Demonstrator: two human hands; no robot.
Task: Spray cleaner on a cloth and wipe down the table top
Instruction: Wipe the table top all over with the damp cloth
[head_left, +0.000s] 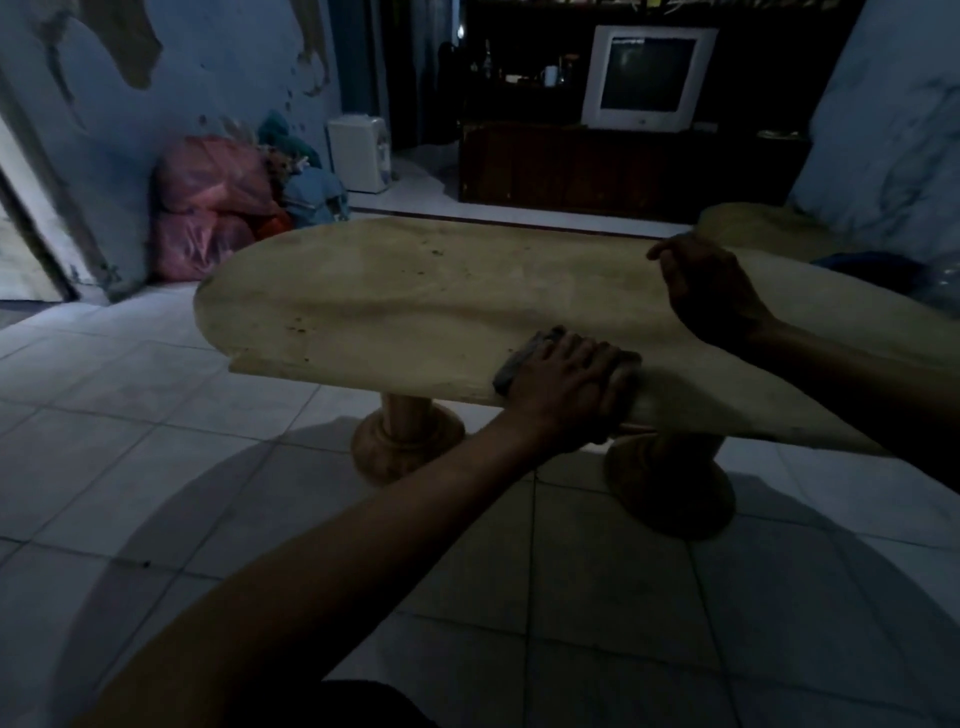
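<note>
Wiping is the step in hand, and the table top (415, 291), a long pale wooden slab with rounded ends on two turned pedestals (405, 441), carries most of the work left: dark specks dot its far middle and its left end. Strokes would best run the slab's length in overlapping lanes, finishing over those specks. The right hand (711, 291) rests on the far right part of the top with fingers loosely bent and holding nothing, well placed to steady the table against the push. The left hand (566, 389) lies flat at the near edge, fingers spread and pressing down. Under it sits the grey cloth (519, 358), bunched and overhanging the edge; spreading it flatter should give more contact. No spray bottle shows.
</note>
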